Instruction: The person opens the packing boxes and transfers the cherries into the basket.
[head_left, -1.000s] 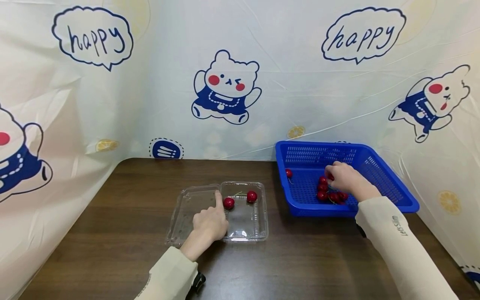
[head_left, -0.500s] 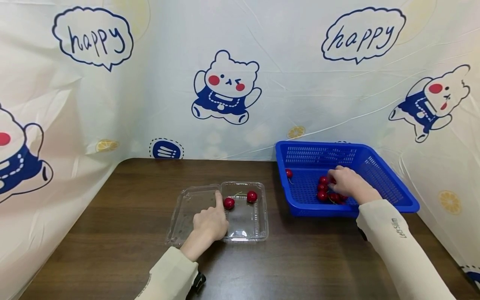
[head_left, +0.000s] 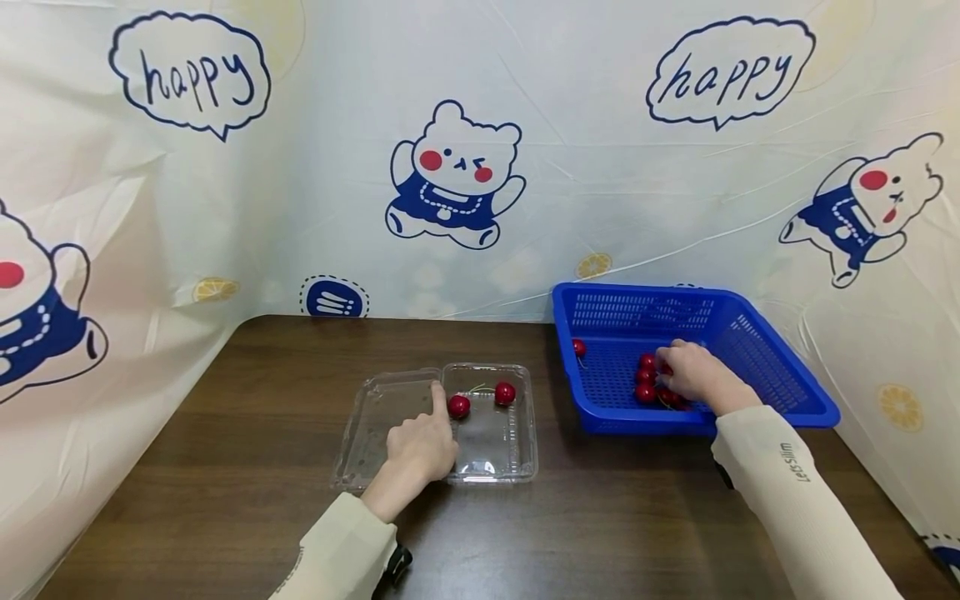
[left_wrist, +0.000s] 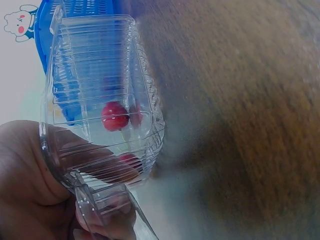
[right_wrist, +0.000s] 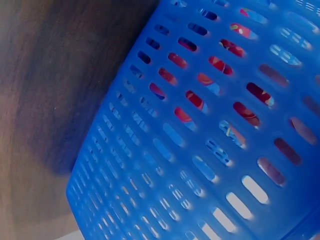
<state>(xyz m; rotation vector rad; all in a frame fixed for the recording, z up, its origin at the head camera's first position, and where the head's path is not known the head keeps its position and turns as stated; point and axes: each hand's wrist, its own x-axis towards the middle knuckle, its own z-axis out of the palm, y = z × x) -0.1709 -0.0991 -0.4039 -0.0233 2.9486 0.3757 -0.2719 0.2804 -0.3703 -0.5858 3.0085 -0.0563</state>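
My left hand [head_left: 422,448] grips the hinge side of an open clear plastic clamshell box [head_left: 491,454], index finger straight along the fold. Through the box wall in the left wrist view, a digit shows inside and curled fingers lie on the lid side. Two cherries, one near the fingertip [head_left: 458,407] and one farther right [head_left: 504,393], lie in the box. Over a cluster of cherries [head_left: 645,377] in the blue basket [head_left: 600,421], my right hand [head_left: 693,372] reaches down with bent fingers. Red shows between its thumb and index finger; I cannot tell whether it pinches that cherry.
A lone cherry [head_left: 578,347] lies by the basket's left wall. The brown table [head_left: 225,467] runs back to a printed cloth backdrop [head_left: 465,67]. In the right wrist view, the slotted basket wall [right_wrist: 165,145] hides most of the cherries and the hand.
My right hand has shifted slightly right and toward me within the basket, lower over the cherries. The left hand and the box stay in place.
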